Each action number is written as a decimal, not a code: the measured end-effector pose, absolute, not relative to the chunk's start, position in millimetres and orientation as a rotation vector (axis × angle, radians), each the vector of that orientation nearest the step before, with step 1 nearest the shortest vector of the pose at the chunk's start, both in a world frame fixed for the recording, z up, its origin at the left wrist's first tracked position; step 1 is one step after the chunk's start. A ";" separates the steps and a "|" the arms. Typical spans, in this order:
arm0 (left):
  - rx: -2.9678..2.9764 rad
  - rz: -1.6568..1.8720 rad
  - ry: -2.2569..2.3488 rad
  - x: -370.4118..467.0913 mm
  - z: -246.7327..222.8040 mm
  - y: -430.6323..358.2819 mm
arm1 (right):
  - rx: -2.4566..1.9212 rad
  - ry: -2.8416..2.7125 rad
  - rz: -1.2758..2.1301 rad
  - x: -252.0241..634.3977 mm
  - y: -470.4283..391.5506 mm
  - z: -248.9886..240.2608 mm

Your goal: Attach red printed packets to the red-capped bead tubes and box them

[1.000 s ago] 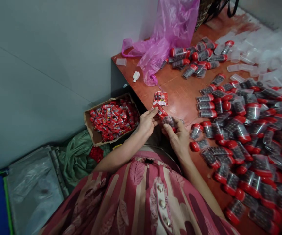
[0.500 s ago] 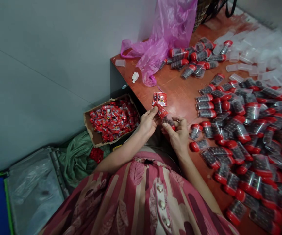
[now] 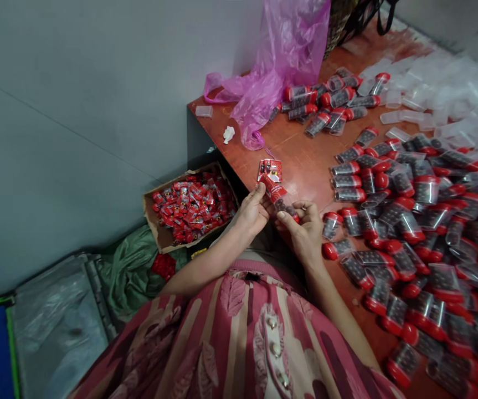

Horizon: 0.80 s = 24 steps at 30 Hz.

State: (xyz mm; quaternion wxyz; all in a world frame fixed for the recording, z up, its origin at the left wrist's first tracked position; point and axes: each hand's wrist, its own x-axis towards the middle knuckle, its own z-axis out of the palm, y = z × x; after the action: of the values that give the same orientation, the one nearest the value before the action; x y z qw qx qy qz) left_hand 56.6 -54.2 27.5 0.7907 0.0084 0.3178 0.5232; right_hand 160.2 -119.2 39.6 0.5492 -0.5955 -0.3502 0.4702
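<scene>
My left hand [image 3: 252, 211] pinches the upper end of a red printed label [image 3: 275, 188] between thumb and fingers. My right hand [image 3: 306, 226] is closed on a small clear container [image 3: 287, 207] of dark round pieces, its red cap end toward the palm. Label and container meet between the two hands; I cannot tell whether the label lies inside the container or against it. Just beyond my left fingertips, more red printed labels [image 3: 272, 169] lie on the table's edge.
Many filled, red-capped containers [image 3: 392, 221] cover the right of the orange table [image 3: 301, 160]. Clear unfilled ones [image 3: 450, 94] are heaped behind. A pink plastic bag [image 3: 259, 105] sits at the back. Below the left edge, a cardboard box [image 3: 152, 219] holds red-wrapped packets [image 3: 195, 202].
Label and container have come into line, with more of the label's printed face and of the container showing. Both hands stay nearly in place; the view has shifted slightly.
</scene>
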 end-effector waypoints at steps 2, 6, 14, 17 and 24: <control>0.018 1.132 0.666 57.4 29.0 -54.3 | -1.410 -0.825 1.115 161.4 -119.0 39.5; 0.051 1.134 0.658 58.8 33.1 -54.8 | -1.414 -0.843 1.105 165.0 -119.4 38.2; 0.139 1.191 0.741 60.7 43.6 -52.9 | -1.377 -0.823 1.143 168.3 -116.6 45.2; 0.150 1.178 0.772 60.7 45.2 -51.4 | -1.358 -0.807 1.199 168.0 -116.0 47.9; 0.131 1.131 0.748 63.0 43.9 -51.6 | -1.346 -0.808 1.197 167.1 -115.0 48.0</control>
State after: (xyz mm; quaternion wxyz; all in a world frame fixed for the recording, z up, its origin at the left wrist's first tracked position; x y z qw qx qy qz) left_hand 63.0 -51.6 43.9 0.7770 0.0606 0.3456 0.5227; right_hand 167.1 -115.0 48.0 0.5510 -0.5690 -0.3415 0.5060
